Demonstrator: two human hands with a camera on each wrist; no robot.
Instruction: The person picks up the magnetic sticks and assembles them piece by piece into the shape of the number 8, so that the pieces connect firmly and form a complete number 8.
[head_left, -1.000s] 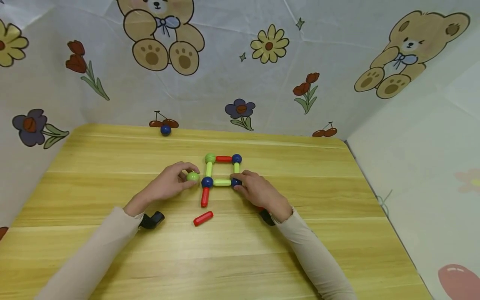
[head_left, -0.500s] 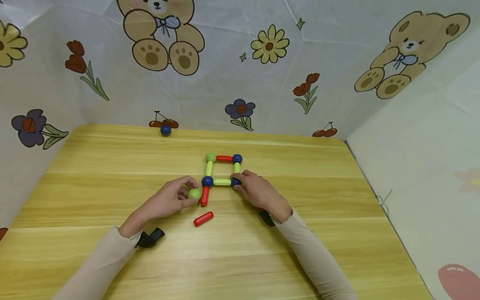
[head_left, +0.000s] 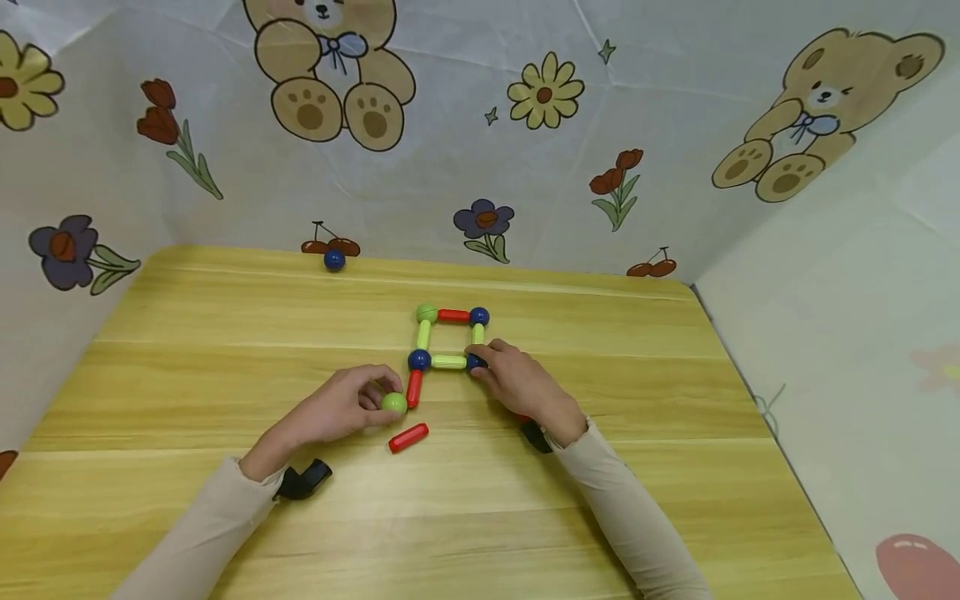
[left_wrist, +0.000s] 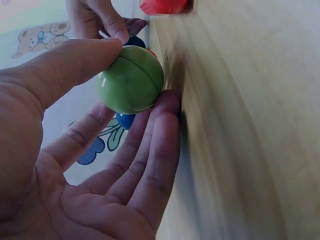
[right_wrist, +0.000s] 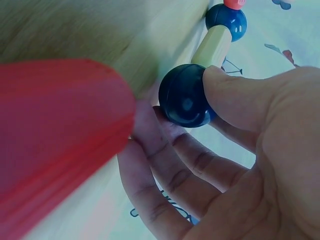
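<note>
My left hand [head_left: 337, 408] pinches a green ball [left_wrist: 130, 82] between thumb and fingers, low over the wooden table. In the head view this ball lies right beside the near end of a red rod [head_left: 415, 389]; whether they touch I cannot tell. The rod runs from a blue ball [head_left: 419, 360], the near left corner of a square of rods and balls. At the square's near right corner, my right hand [head_left: 525, 385] grips another blue ball [right_wrist: 185, 95]. A green ball [head_left: 427, 314] and a blue ball [head_left: 479, 317] form the far corners.
A loose red rod [head_left: 408, 437] lies in front of the square. Another red rod [right_wrist: 60, 135] is close under the right wrist. One blue ball [head_left: 334, 260] sits at the table's back edge, by the patterned cloth [head_left: 420, 183].
My left hand has brought the green ball nearer to me, from beside the blue corner ball to the near end of the attached red rod. The right hand keeps its hold.
</note>
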